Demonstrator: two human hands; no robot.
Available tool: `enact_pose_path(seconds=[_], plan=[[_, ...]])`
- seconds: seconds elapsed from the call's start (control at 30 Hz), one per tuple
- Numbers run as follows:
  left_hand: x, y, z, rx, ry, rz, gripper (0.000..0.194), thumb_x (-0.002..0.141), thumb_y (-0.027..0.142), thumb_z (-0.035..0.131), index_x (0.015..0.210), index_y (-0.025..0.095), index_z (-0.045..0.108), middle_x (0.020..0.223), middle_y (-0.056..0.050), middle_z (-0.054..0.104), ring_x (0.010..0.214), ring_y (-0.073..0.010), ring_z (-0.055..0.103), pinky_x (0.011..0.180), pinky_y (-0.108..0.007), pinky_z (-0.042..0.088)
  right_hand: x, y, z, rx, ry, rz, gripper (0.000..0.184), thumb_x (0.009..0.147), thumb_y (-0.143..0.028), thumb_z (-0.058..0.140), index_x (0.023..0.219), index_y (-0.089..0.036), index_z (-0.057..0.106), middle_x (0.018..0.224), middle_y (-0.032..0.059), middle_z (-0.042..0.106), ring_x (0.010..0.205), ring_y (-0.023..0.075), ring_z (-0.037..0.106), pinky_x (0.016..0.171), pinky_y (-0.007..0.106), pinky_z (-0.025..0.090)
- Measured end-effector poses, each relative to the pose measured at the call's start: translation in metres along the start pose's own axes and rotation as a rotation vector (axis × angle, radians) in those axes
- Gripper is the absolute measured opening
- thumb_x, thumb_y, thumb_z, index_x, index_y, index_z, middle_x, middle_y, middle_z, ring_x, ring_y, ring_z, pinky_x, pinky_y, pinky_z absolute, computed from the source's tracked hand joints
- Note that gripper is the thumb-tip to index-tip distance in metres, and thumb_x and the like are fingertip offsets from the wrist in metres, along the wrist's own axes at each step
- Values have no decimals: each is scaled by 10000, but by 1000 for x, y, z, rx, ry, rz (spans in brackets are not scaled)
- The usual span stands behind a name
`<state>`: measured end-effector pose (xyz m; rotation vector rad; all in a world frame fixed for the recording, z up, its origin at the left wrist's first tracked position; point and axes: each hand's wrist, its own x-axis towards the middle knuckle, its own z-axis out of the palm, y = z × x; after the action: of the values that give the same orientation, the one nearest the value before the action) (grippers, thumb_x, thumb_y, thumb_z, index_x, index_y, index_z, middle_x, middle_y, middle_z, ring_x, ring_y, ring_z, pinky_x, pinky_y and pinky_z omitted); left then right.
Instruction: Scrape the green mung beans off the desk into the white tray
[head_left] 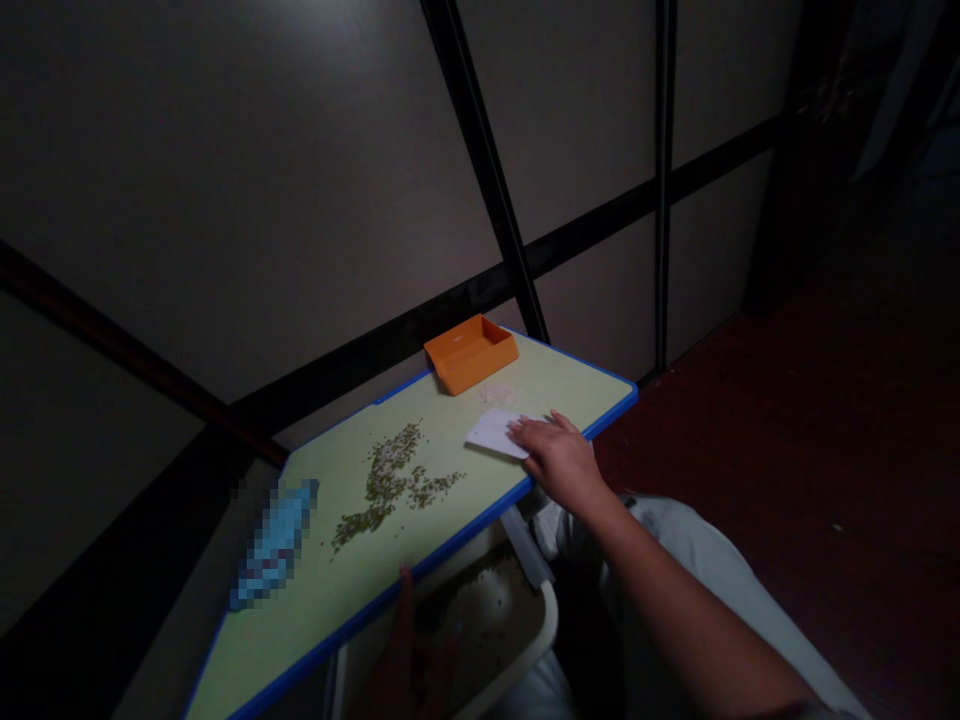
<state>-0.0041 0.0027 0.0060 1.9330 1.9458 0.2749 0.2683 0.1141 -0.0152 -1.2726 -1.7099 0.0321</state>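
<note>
My right hand (562, 460) is closed on a white card (495, 433), which lies low against the pale table top (555, 375) near its front edge. Just beyond the card is a thin scatter of pale grains (499, 395). A spread of small greenish-brown seeds (390, 480), with paler bits among them, covers the middle of the table. In deep shadow, my left hand (412, 650) is below the front edge, one finger up against the rim and the others apart. It appears to hold nothing. Under it sits a white-rimmed container (551, 615) with specks inside.
An orange open-fronted tray (472, 355) stands at the table's back edge. On the left lies a blurred-out blue packet (277, 545). Dark-framed panels (337, 180) rise behind the table. To the right is a reddish floor (787, 450); my leg (697, 540) is below.
</note>
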Motion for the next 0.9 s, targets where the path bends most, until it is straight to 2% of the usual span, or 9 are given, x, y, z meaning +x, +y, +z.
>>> enact_pose_path(seconds=[0.2,0.33,0.4,0.53,0.67,0.73,0.9], plan=[[3,-5,-2,11,-40,-12,875,895,599,266,1557,81,22,728,4,673,700,-208,681,666,-312,475,1,10,-2,29,51,-20,422,824,-64,595,1194,-216,727,1261,138,702,1206,284,658,1026,532,508],[-1,-1,-1,5,-28,-10,833,914,573,244,1558,87,36,753,1,676,737,-204,682,710,-319,468,-2,9,-1,142,129,-65,428,853,-72,558,1198,-258,729,1270,80,708,1174,228,681,1004,424,551],[-2,1,-1,2,-18,-17,818,918,551,256,1559,97,29,763,5,677,742,-201,680,709,-317,461,-5,3,-1,265,177,-109,406,878,-87,522,1167,-270,742,1227,57,736,1129,209,705,973,389,571],[-3,4,-1,-14,-27,-14,833,915,555,263,1558,100,-9,739,24,661,681,-185,653,673,-304,453,-8,-12,0,395,181,-168,319,897,-128,518,1046,-261,766,1062,42,797,979,197,757,874,333,601],[-6,6,-1,-23,-9,-26,822,913,573,265,1557,97,77,737,26,637,681,-178,637,673,-299,451,-9,-21,-4,379,257,-83,255,943,-175,494,994,-224,738,914,56,803,812,195,761,719,283,597],[-7,6,0,-28,10,-31,803,917,561,266,1555,101,106,747,24,630,687,-173,634,683,-296,454,-9,-22,-8,368,292,-58,240,960,-195,481,999,-210,718,896,63,795,793,195,754,690,273,583],[-8,5,2,-35,31,-29,779,912,531,291,1554,115,147,748,21,642,705,-174,640,685,-291,449,-9,-24,-16,180,263,-155,223,967,-210,484,1001,-202,704,944,84,801,830,219,761,728,297,580]])
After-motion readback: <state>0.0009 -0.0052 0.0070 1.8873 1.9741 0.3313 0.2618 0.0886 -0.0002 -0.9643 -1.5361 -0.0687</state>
